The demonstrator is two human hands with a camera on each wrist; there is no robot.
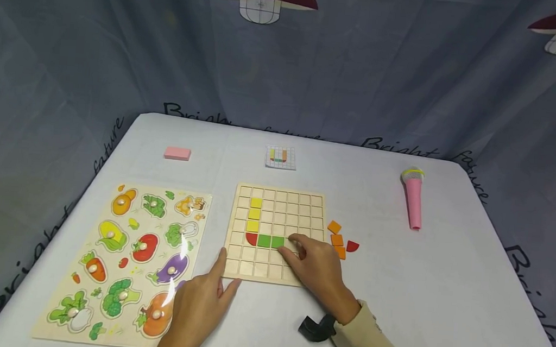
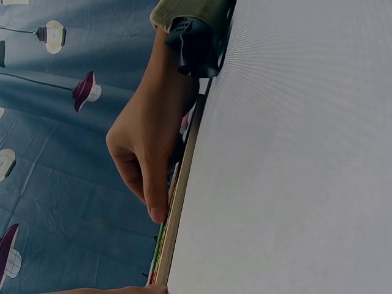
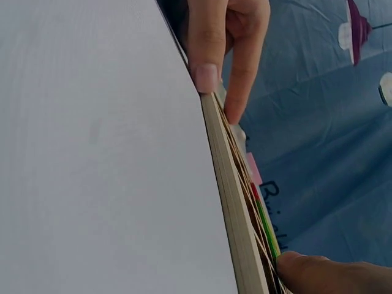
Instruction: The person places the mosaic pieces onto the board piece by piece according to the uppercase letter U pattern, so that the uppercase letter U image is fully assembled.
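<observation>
1. Right hand [image 1: 317, 264] is resting over the wooden grid board [image 1: 260, 270], with its thumb and pointing finger bending down near the green squares [image 1: 264, 241]. Whether they are pinching a piece, I cannot tell; the fingers are hiding that spot.
2. Left hand [image 1: 202, 293] is holding nothing. Its pointing finger is lying straight along the board's left edge and its thumb is touching the near corner, maybe keeping the board still.
3. On the board, three yellow squares [image 1: 254, 214] are making a line, a red curved piece [image 1: 251, 239] is sitting under them, and green squares are going right from it.
4. Laying the bottom row seems to be the step. I think the next move is asking for gentle fingers and a straight fit.
5. Just right of the board, orange squares [image 1: 337, 240] and another red piece [image 1: 352, 246] are waiting.
6. On the white worktop [image 1: 445, 295], a picture card [image 1: 281, 157] and a pink block [image 1: 177, 153] are lying farther back. A vegetable puzzle [image 1: 128, 205] is lying left, and a pink microphone [image 1: 413, 200] right.
7. Behind, a blue-gray curtain [image 1: 121, 47] is hanging, showing lamp pictures.
</observation>
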